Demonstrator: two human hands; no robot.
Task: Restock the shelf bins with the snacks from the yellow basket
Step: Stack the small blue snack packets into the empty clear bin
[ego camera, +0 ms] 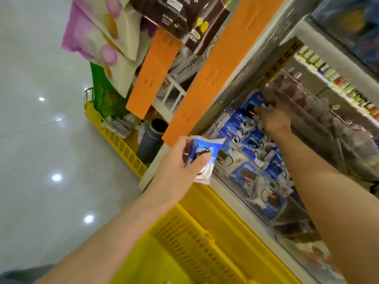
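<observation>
Snack packet (202, 158), blue-white, gripped between thumb and fingers of left hand (178, 169), held at 9 o'clock of clear shelf bin (220, 184). Right hand (273, 120) placed among stacked blue packets (250, 175) at bin's 12 o'clock; grasp not told, fingers blurred. Yellow basket (205, 232) seen at 6 o'clock.

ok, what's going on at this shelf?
A person is mid-restock. The left hand holds a blue-and-white snack packet above the yellow basket, not yet in the bin. The right hand reaches into the shelf bin, which is already lined with matching blue packets. Blur hides whether it grips one.
</observation>
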